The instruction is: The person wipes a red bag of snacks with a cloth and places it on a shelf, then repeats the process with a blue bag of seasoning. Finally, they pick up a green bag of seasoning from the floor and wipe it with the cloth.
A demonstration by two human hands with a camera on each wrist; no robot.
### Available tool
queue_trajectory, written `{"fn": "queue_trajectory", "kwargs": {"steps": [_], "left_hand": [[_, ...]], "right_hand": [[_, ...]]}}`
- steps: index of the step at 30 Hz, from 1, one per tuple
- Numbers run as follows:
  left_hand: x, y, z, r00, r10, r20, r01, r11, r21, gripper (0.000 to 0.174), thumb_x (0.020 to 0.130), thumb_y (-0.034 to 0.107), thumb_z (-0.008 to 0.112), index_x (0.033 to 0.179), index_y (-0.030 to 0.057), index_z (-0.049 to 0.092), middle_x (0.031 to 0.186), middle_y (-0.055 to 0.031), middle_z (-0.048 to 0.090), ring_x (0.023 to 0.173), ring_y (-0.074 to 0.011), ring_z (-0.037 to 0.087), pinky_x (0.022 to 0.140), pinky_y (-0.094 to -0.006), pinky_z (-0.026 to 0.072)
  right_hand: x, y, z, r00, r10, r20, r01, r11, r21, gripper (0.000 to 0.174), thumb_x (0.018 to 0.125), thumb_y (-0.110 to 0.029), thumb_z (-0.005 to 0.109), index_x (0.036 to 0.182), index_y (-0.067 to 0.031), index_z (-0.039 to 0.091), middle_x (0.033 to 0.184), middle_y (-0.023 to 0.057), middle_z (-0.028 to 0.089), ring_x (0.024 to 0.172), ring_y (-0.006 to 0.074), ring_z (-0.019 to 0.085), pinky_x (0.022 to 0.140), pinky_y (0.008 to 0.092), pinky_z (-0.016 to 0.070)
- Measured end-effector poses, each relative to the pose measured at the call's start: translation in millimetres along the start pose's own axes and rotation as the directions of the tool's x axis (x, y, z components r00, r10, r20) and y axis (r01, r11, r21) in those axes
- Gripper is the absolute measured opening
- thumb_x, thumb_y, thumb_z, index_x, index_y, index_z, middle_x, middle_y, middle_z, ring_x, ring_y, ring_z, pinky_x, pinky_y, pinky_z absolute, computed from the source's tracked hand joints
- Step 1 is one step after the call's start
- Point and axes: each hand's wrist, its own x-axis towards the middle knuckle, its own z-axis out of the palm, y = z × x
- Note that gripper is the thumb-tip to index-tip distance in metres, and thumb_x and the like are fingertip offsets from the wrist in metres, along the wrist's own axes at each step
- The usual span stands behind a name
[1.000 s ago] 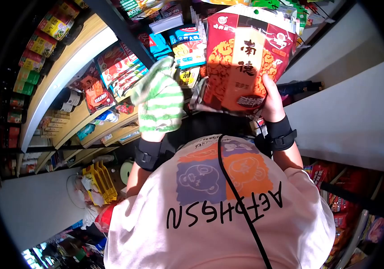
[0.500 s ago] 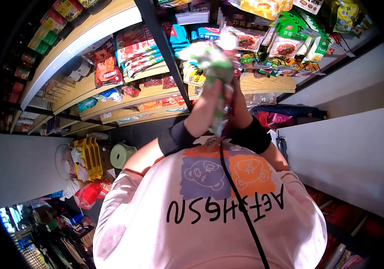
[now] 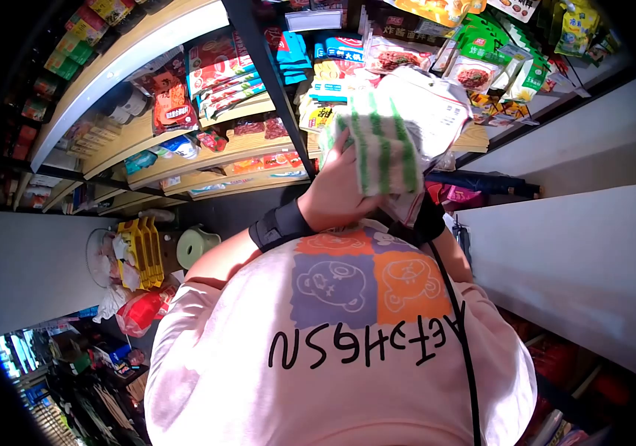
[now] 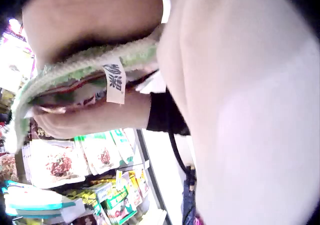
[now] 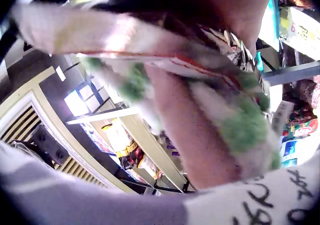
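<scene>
- Printed pouch: held up in front of the chest, near side of the racked packets; white back panel with small print in view.
- Green-and-white striped towel: lay against the pouch's near-left side and covered part of it.
- Left hand: at the towel's left; towel hid most of the fingers, so couldn't tell whether they pinched it or just pressed.
- Right hand: gripped the pouch from the right, fingers along its outer face; thumb not clear.
- Pouch handling (my read): fairly light, flexible film, likely slick given the glare; would crease before it broke. Contents not visible, so fill weight unconfirmed.
- Towel handling (my read): soft, limp, nothing to break; the pile should have gripped film better than bare skin.
- Best hold, my call: pouch by its right edge, supported behind; towel bunched flat under the fingers, off the pouch's seams.
</scene>
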Motion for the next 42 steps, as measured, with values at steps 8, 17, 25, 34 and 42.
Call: {"fn": "queue_trajectory", "kwargs": {"steps": [8,17,25,34,42], "left_hand": [[-16.3,-8.9,26.7,0.973,-0.229,0.008,0.207,0.863,-0.462,0.031,0.088,0.02,0.049,0.113,0.0029,0.057,0.116,-0.0217,0.054,0.107,-0.0427,0.048,0.096,-0.0485,0.0362],[23.8,-1.8,13.4,0.997,0.019,-0.068,-0.03,0.985,-0.17,0.038,0.083,0.024,0.052,0.117,0.0073,0.058,0.127,-0.0172,0.05,0.119,-0.0367,0.043,0.104,-0.0496,0.0251],[20.4,-52.6,14.7,0.973,-0.206,0.104,0.212,0.976,-0.054,0.029,0.085,0.013,0.051,0.112,0.0038,0.057,0.11,-0.0202,0.056,0.104,-0.0394,0.05,0.09,-0.0438,0.0401],[-6.0,-27.5,38.8,0.941,-0.338,-0.01,0.316,0.89,-0.328,0.027,0.09,0.016,0.046,0.11,0.0026,0.056,0.114,-0.0203,0.055,0.107,-0.0415,0.051,0.089,-0.0488,0.0431],[20.7,-14.4,28.2,0.978,0.127,0.166,-0.11,0.988,-0.109,0.051,0.088,0.033,0.046,0.134,0.0097,0.044,0.139,-0.0169,0.04,0.132,-0.0365,0.032,0.111,-0.0493,0.0178]], "right_hand": [[25.9,-0.6,22.9,0.99,-0.105,-0.097,0.104,0.994,-0.022,0.057,0.092,-0.055,0.039,0.121,-0.0083,0.053,0.112,0.0087,0.059,0.101,0.0226,0.057,0.09,0.0377,0.0471],[8.4,5.3,-15.5,0.97,0.183,-0.161,-0.207,0.968,-0.143,0.061,0.093,-0.056,0.035,0.128,-0.0067,0.046,0.122,0.0115,0.054,0.108,0.027,0.055,0.091,0.0422,0.0473],[4.5,-4.5,-27.3,0.956,0.192,-0.22,-0.241,0.945,-0.221,0.067,0.094,-0.058,0.032,0.135,-0.0055,0.039,0.13,0.0142,0.049,0.114,0.0313,0.052,0.092,0.0472,0.047],[3.0,-29.9,-25.4,0.995,-0.006,-0.097,0.0,0.998,-0.064,0.079,0.09,-0.068,0.024,0.137,-0.0061,0.037,0.128,0.0179,0.05,0.112,0.0319,0.055,0.092,0.046,0.048],[8.7,-10.2,-2.7,0.976,-0.154,-0.151,0.062,0.87,-0.489,0.074,0.092,-0.063,0.025,0.142,-0.0084,0.03,0.135,0.0164,0.044,0.121,0.0297,0.048,0.097,0.0408,0.0454]]}}
